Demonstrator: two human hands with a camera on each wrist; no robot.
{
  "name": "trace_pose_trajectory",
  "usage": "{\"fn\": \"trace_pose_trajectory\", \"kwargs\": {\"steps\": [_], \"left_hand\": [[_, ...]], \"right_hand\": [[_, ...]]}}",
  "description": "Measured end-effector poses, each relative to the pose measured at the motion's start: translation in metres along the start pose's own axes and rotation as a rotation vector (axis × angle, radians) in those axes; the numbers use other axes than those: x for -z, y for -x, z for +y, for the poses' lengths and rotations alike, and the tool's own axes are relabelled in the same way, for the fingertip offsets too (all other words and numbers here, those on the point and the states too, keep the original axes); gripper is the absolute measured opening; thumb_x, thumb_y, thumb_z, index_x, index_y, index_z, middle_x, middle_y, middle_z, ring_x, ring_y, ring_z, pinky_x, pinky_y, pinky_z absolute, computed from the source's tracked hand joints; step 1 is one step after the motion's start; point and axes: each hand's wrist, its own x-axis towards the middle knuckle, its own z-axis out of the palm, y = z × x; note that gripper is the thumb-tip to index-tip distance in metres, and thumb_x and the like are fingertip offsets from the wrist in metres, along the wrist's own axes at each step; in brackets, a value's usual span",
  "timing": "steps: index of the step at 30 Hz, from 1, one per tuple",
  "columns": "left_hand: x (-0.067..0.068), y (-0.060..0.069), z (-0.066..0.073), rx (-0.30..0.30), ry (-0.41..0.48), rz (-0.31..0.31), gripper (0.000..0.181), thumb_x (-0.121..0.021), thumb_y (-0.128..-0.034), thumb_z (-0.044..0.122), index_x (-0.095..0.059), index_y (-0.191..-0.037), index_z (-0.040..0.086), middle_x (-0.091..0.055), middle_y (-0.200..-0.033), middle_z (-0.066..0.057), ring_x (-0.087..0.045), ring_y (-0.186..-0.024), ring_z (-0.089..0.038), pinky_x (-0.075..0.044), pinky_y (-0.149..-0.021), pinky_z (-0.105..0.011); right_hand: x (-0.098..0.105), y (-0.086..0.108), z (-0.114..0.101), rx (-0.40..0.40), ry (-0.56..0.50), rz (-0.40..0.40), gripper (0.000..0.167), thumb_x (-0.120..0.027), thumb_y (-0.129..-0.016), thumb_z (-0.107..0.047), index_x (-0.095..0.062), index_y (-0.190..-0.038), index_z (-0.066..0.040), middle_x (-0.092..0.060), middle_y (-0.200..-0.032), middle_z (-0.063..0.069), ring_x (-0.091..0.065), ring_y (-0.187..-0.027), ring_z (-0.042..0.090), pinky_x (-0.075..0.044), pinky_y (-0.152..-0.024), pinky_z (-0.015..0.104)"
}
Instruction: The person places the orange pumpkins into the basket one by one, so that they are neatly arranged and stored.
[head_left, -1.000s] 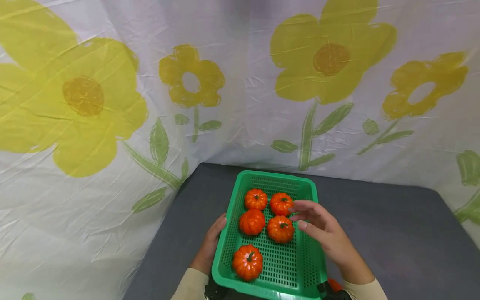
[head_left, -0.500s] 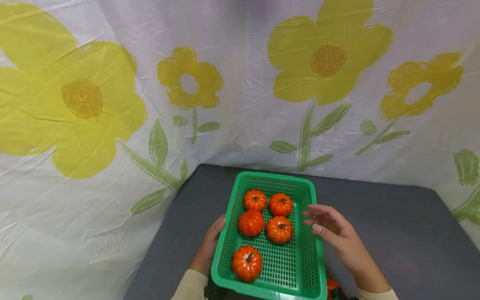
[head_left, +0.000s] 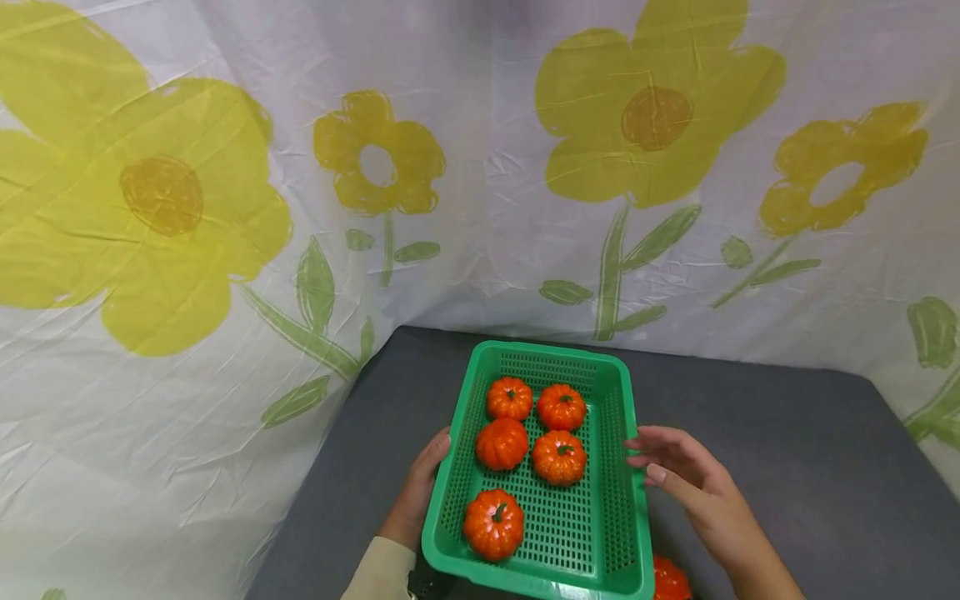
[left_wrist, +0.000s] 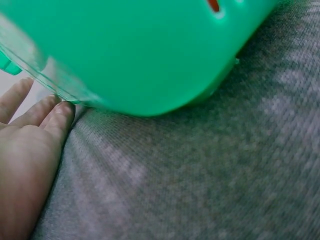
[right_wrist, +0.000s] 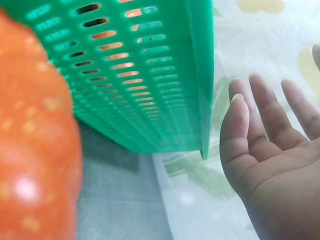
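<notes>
A green perforated plastic basket point(head_left: 540, 575) holds several small orange toy pumpkins. Two pumpkins, one with a green stem point(head_left: 562, 407) and one point(head_left: 558, 457) nearer, sit right of centre; another pumpkin point(head_left: 493, 525) lies toward the near left. My left hand point(head_left: 417, 487) lies along the basket's left side; in the left wrist view its fingertips point(left_wrist: 62, 110) touch the basket wall, fingers fairly straight. My right hand point(head_left: 697, 487), fingers spread and holding nothing, hovers beside the right rim. Outside the basket, below that hand, is one more pumpkin point(right_wrist: 35, 145), partly hidden in the head view.
The basket stands on a dark grey tabletop point(head_left: 780, 433). White cloth walls point(head_left: 480, 233) with yellow flowers close off the back and left. Grey fabric surface point(left_wrist: 200, 175) spreads beside the basket in the left wrist view.
My right hand has moved from over the pumpkins out to the right and nearer, past the basket's rim. More of the pumpkin outside now shows. The left hand and basket stay put.
</notes>
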Motion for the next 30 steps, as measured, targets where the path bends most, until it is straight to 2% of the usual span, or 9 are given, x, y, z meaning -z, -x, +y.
{"fn": "trace_pose_trajectory", "kwargs": {"steps": [4, 8, 15, 22, 24, 30], "left_hand": [[0.0, 0.0, 0.0, 0.01, -0.005, 0.013, 0.062, -0.023, -0.1192, 0.033, -0.023, -0.173, 0.002, -0.041, -0.166, -0.022, -0.051, -0.144, -0.03, -0.042, -0.119, -0.051], [0.0, 0.001, 0.0, 0.021, 0.006, 0.012, 0.062, -0.023, -0.1194, 0.034, -0.023, -0.173, 0.002, -0.042, -0.165, -0.021, -0.052, -0.143, -0.03, -0.042, -0.119, -0.052], [-0.001, 0.001, 0.001, 0.02, 0.003, 0.019, 0.062, -0.023, -0.1199, 0.034, -0.024, -0.172, 0.001, -0.045, -0.162, -0.021, -0.054, -0.14, -0.029, -0.043, -0.118, -0.051], [-0.001, 0.001, 0.0, 0.027, 0.002, 0.03, 0.062, -0.024, -0.1197, 0.034, -0.024, -0.171, 0.0, -0.045, -0.162, -0.022, -0.054, -0.14, -0.03, -0.044, -0.117, -0.051], [-0.001, 0.001, 0.0, 0.025, 0.005, 0.028, 0.062, -0.024, -0.1197, 0.035, -0.024, -0.171, 0.0, -0.046, -0.162, -0.022, -0.054, -0.139, -0.031, -0.045, -0.117, -0.051], [-0.001, 0.0, 0.001, 0.023, 0.009, 0.022, 0.062, -0.024, -0.1196, 0.034, -0.023, -0.171, 0.0, -0.047, -0.161, -0.02, -0.054, -0.139, -0.03, -0.044, -0.117, -0.051]], "right_hand": [[0.002, 0.007, 0.0, -0.056, 0.017, 0.035, 0.042, -0.048, -0.113, 0.009, -0.048, -0.155, 0.007, -0.064, -0.144, 0.019, -0.067, -0.123, 0.029, -0.059, -0.093, 0.035], [0.004, 0.016, 0.001, -0.126, 0.043, 0.06, 0.042, -0.05, -0.114, 0.005, -0.051, -0.156, 0.001, -0.063, -0.146, 0.02, -0.067, -0.124, 0.028, -0.057, -0.094, 0.032], [0.009, 0.03, 0.005, -0.168, 0.02, 0.058, 0.042, -0.05, -0.114, 0.005, -0.048, -0.156, 0.002, -0.062, -0.146, 0.023, -0.065, -0.126, 0.031, -0.057, -0.095, 0.034], [0.009, 0.042, 0.006, -0.298, 0.016, 0.086, 0.041, -0.053, -0.115, -0.003, -0.051, -0.156, -0.003, -0.066, -0.143, 0.015, -0.067, -0.124, 0.026, -0.058, -0.098, 0.035], [0.01, 0.046, 0.01, -0.297, 0.011, 0.08, 0.04, -0.053, -0.115, -0.001, -0.052, -0.155, -0.003, -0.066, -0.142, 0.012, -0.068, -0.123, 0.025, -0.058, -0.097, 0.035], [0.011, 0.06, 0.026, -0.227, -0.034, 0.036, 0.045, -0.05, -0.113, 0.007, -0.055, -0.154, -0.01, -0.068, -0.14, 0.003, -0.068, -0.122, 0.021, -0.059, -0.094, 0.033]]}}
